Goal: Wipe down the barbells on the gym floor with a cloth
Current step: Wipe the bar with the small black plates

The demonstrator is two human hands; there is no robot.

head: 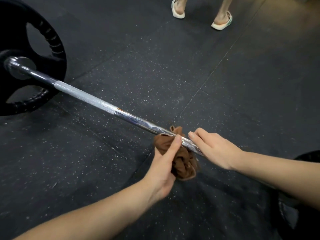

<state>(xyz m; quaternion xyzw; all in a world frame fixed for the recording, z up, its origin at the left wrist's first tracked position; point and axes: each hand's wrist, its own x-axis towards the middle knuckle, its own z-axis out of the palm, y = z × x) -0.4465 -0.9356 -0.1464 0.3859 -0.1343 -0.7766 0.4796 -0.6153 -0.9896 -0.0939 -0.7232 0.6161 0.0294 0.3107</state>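
Observation:
A chrome barbell runs from a black weight plate at the upper left down toward the middle of the view. A crumpled brown cloth is wrapped around the bar near the centre. My left hand grips the cloth from below, thumb up against the bar. Just to the right of the cloth, my right hand lies over the bar with its fingers curled round it. The bar's right part is hidden under my right hand and arm.
The floor is dark speckled rubber matting with seams between tiles. Another person's feet in pale sandals stand at the top, beyond the bar. A dark object shows at the right edge behind my right forearm.

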